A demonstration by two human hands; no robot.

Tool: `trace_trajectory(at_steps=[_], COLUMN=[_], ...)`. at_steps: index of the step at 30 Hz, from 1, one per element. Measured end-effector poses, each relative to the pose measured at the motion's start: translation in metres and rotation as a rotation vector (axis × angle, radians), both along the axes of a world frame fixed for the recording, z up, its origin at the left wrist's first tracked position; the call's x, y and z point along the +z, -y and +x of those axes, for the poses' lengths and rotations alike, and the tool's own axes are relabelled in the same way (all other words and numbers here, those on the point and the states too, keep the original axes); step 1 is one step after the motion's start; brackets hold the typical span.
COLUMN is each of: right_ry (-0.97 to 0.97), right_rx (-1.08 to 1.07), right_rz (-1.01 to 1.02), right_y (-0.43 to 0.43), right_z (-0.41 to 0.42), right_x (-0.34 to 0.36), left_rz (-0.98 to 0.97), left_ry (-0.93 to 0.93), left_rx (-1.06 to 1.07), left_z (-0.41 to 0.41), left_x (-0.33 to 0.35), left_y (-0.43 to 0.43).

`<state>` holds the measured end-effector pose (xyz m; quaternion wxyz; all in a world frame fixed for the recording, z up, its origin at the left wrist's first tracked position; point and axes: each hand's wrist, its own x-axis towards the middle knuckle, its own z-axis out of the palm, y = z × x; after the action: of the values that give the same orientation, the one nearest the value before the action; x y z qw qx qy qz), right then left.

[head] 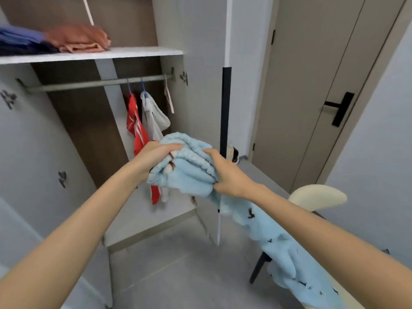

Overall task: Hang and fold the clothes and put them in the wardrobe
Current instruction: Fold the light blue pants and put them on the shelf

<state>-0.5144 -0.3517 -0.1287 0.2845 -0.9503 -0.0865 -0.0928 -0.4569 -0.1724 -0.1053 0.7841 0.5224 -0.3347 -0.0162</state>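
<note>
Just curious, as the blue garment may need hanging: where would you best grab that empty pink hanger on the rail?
Take the pink hanger by its neck, under the hook, with fingers coming from the front and left. It hangs bare at the right end of the rail, close to the wardrobe's side wall, so the right side looks cramped.

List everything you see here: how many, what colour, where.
fleece garment: one, light blue, held up at centre, trailing down to the right
salmon garment: one, folded, on the shelf
blue clothes: stack, count unclear, blue and navy, shelf's left
red garment: one, hanging on the rail
white garment: one, hanging beside it
hanger: one, pink, empty, rail's right end
chair: one, cream, black legs, right
door handle: one, black, right
left hand, right hand: both grip the fleece garment
</note>
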Motion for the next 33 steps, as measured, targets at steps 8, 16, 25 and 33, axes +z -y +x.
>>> trace_trajectory(at_steps=[8,16,25,33], right_ry=[0.171,0.199,0.040,-0.240], right_rx=[-0.005,-0.173,0.003,0.013], right_rz=[-0.423,-0.240,-0.234,-0.513], right_y=[-0.082,-0.123,-0.123,-0.104], right_z=[0.040,0.072,0.096,0.112], right_x=[0.048,0.084,0.079,0.048], left_rz=[0.916,1.616,1.564,1.413], left_ry=[-0.082,0.314,0.241,0.255], left_rx=[0.368,0.359,0.336,0.286], left_z=[0.046,0.032,0.050,0.067], left_x=[0.054,0.039,0.060,0.073], left_y=[-0.156,-0.215,-0.235,-0.239])
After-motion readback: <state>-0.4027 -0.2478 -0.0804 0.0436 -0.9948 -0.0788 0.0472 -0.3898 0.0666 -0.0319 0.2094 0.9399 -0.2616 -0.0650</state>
